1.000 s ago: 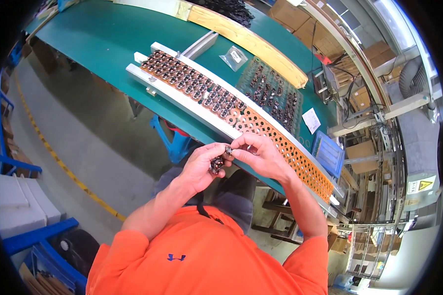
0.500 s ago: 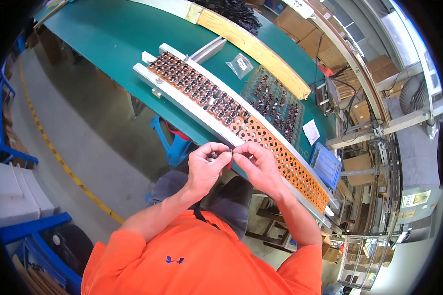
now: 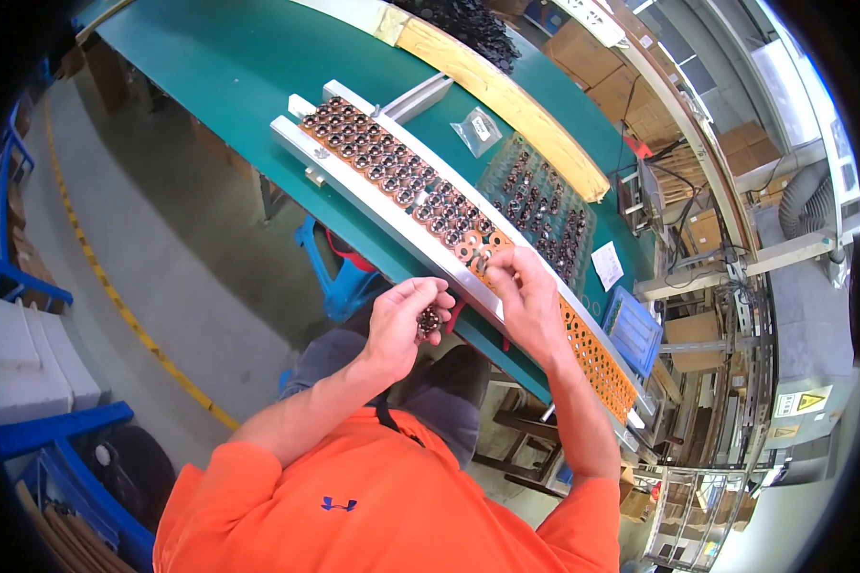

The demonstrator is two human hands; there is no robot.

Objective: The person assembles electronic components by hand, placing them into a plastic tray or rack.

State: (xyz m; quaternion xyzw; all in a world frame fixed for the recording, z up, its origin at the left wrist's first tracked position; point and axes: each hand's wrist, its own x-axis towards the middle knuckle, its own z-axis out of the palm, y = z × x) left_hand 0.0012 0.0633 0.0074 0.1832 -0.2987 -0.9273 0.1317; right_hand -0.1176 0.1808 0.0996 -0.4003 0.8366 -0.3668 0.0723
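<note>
A green workbench (image 3: pixel 210 57) filled the upper frame, an orange perforated strip (image 3: pixel 592 349) in a pale rail crossing it diagonally. At centre, the left hand (image 3: pixel 401 325) cupped a cluster of small dark parts (image 3: pixel 428 322). The right hand (image 3: pixel 526 296) pinched something at the strip; what, I could not tell. Loading appeared underway; the next empty hole needed careful seating.

A long workbench with a green top (image 3: pixel 210 57) runs across the room; under it stands a blue stool (image 3: pixel 339 286); the floor is grey concrete (image 3: pixel 162 248) with a yellow line (image 3: pixel 115 306) painted on it; blue crates (image 3: pixel 67 449) stand at the left; cardboard boxes (image 3: pixel 621 67) are stacked behind the bench; daylight falls on a grey duct hose (image 3: pixel 798 196).
</note>
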